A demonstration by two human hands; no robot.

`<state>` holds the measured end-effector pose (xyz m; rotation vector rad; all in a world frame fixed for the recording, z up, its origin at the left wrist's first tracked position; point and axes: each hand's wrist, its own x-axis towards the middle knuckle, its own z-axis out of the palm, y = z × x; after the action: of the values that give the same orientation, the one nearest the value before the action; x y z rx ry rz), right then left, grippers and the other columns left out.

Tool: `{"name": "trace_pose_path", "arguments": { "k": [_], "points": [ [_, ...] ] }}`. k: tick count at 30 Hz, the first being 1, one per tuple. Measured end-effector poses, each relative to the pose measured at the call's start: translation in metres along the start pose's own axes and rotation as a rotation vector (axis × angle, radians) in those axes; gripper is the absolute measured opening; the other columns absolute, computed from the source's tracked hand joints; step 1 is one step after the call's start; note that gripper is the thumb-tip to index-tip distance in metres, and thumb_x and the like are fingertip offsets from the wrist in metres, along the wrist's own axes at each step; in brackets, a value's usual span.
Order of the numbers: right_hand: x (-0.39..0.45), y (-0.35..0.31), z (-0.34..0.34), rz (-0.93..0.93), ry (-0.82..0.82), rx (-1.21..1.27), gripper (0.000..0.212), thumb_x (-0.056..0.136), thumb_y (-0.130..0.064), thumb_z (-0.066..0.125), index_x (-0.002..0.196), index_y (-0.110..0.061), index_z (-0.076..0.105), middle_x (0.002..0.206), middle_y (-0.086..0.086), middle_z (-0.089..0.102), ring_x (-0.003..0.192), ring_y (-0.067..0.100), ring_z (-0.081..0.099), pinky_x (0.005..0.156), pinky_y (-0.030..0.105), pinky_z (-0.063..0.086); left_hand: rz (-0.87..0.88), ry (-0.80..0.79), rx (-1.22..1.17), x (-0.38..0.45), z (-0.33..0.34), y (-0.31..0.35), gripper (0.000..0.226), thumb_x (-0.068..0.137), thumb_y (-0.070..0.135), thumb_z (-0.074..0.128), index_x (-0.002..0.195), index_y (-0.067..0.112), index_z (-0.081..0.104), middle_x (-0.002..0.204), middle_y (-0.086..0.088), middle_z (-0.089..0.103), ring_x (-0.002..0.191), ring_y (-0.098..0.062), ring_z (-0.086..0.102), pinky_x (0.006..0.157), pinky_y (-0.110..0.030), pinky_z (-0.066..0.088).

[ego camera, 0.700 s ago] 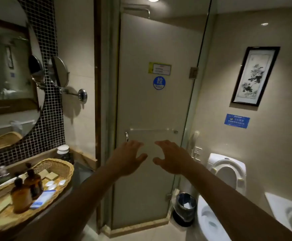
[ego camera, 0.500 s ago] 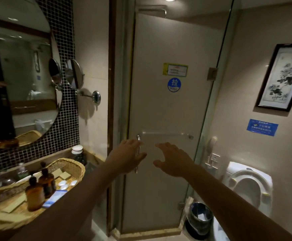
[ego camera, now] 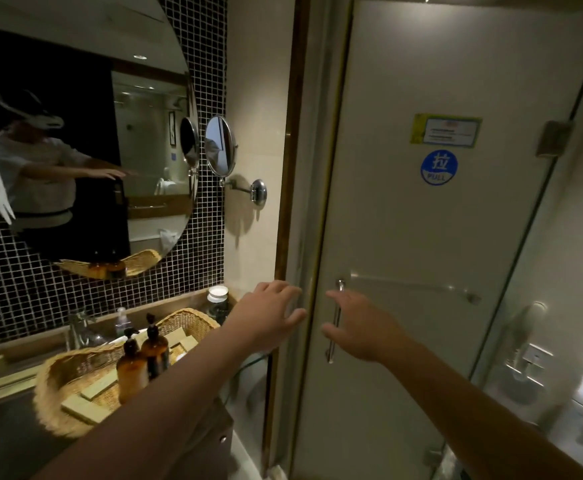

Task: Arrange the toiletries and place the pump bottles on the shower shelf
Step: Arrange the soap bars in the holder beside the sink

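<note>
Two amber pump bottles (ego camera: 143, 355) stand upright in a wicker basket (ego camera: 75, 372) on the tabletop (ego camera: 2, 434), lower left. The bottles are touching or nearly touching, the nearer one (ego camera: 131, 367) slightly left of the farther one (ego camera: 155, 348); black pump heads on both. Flat pale packets (ego camera: 87, 403) lie in the basket beside and behind the bottles. The left forearm crosses in front of the basket's right part and hides it. Small clear bottle (ego camera: 122, 320) behind the basket, near the faucet (ego camera: 77, 329). A white-lidded jar (ego camera: 218, 297) sits at the far tabletop corner against the wall.

Left hand (ego camera: 266, 320) is empty, fingers spread loosely, held at the gold door frame (ego camera: 321, 202), fingertips at or just off the frame edge; contact not clear. Right hand (ego camera: 363, 327) is empty too, fingers open and extended, held just right of the vertical door handle (ego camera: 336, 320); thumb passes close to the handle, but whether it touches, cannot tell. Neither hand grips anything.

The shower door (ego camera: 439, 237) is frosted glass, closed, with a yellow notice sticker (ego camera: 446, 130) and a blue round PULL sticker (ego camera: 439, 168) below it. Horizontal bar (ego camera: 415, 289) visible through the glass.

Round wall mirror (ego camera: 75, 133) on black mosaic tile (ego camera: 207, 64) reflects the person, arm out. Swivel magnifying mirror (ego camera: 220, 145) is mounted on the wall between the tile and the door frame.
</note>
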<state>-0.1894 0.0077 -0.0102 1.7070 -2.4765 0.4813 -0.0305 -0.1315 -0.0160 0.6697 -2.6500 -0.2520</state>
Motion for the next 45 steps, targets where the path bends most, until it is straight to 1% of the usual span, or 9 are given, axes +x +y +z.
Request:
{"name": "trace_pose_path", "arguments": {
  "k": [2,6,15,19,26,31,35,38,45],
  "points": [
    [0.018,-0.003,0.009,-0.025,0.002,0.009,0.07,0.091,-0.047,0.06,0.152,-0.024,0.034,0.155,0.001,0.039,0.141,0.019,0.035,0.114,0.038,0.032,-0.013,0.007,0.015,0.011,0.003,-0.017,0.057,0.095,0.061,0.037,0.146,0.035,0.037,0.152,0.003,0.039,0.14,-0.019,0.03,0.107,-0.042,0.034],
    [0.055,-0.013,0.021,-0.047,0.003,0.013,0.069,0.091,-0.049,0.058,0.151,-0.029,0.032,0.154,-0.004,0.039,0.139,0.017,0.037,0.111,0.04,0.034,-0.04,0.024,0.038,0.031,0.003,-0.048,0.056,0.095,0.061,0.036,0.145,0.036,0.038,0.151,0.004,0.04,0.139,-0.018,0.032,0.106,-0.04,0.036],
    [0.132,-0.04,0.048,-0.106,0.015,0.011,0.067,0.092,-0.049,0.059,0.151,-0.029,0.033,0.153,-0.005,0.04,0.136,0.016,0.04,0.108,0.04,0.037,-0.09,0.03,0.086,0.07,-0.005,-0.118,0.056,0.097,0.058,0.039,0.148,0.033,0.038,0.154,0.002,0.037,0.14,-0.019,0.033,0.111,-0.042,0.032],
    [0.167,-0.051,0.061,-0.143,-0.014,0.021,0.066,0.093,-0.049,0.058,0.15,-0.028,0.033,0.153,-0.005,0.04,0.137,0.017,0.04,0.111,0.043,0.038,-0.133,0.019,0.109,0.08,-0.003,-0.145,0.056,0.097,0.057,0.039,0.147,0.033,0.038,0.154,0.002,0.037,0.139,-0.02,0.032,0.11,-0.042,0.033],
    [0.249,-0.061,0.096,-0.204,-0.009,0.043,0.066,0.091,-0.054,0.058,0.149,-0.033,0.035,0.152,-0.007,0.042,0.135,0.016,0.042,0.108,0.043,0.039,-0.246,0.05,0.154,0.109,-0.005,-0.199,0.056,0.096,0.058,0.038,0.145,0.032,0.04,0.152,0.002,0.039,0.137,-0.02,0.034,0.109,-0.043,0.035],
    [0.31,-0.069,0.122,-0.319,-0.018,0.075,0.068,0.088,-0.06,0.055,0.148,-0.035,0.036,0.151,-0.009,0.044,0.134,0.014,0.044,0.105,0.039,0.041,-0.338,0.08,0.196,0.128,-0.004,-0.232,0.054,0.096,0.057,0.04,0.144,0.033,0.042,0.152,0.003,0.039,0.138,-0.018,0.033,0.109,-0.04,0.033],
    [0.344,-0.075,0.136,-0.4,-0.052,0.095,0.069,0.089,-0.055,0.057,0.149,-0.031,0.035,0.152,-0.006,0.043,0.136,0.015,0.041,0.109,0.04,0.037,-0.411,0.068,0.265,0.129,-0.007,-0.254,0.053,0.097,0.057,0.038,0.145,0.034,0.041,0.154,0.002,0.037,0.141,-0.018,0.031,0.111,-0.043,0.032],
    [0.367,-0.087,0.145,-0.455,-0.059,0.103,0.069,0.09,-0.053,0.057,0.15,-0.026,0.035,0.153,-0.003,0.042,0.138,0.017,0.039,0.112,0.041,0.037,-0.453,0.07,0.292,0.13,-0.015,-0.272,0.053,0.098,0.056,0.039,0.145,0.033,0.042,0.153,0.001,0.038,0.14,-0.019,0.032,0.111,-0.043,0.033],
    [0.408,-0.13,0.183,-0.55,-0.085,0.089,0.067,0.091,-0.052,0.054,0.15,-0.028,0.034,0.153,-0.004,0.041,0.136,0.018,0.041,0.109,0.042,0.039,-0.525,0.052,0.292,0.131,-0.02,-0.326,0.053,0.098,0.052,0.041,0.146,0.031,0.042,0.155,0.0,0.036,0.14,-0.021,0.031,0.112,-0.044,0.033]
  ]
}}
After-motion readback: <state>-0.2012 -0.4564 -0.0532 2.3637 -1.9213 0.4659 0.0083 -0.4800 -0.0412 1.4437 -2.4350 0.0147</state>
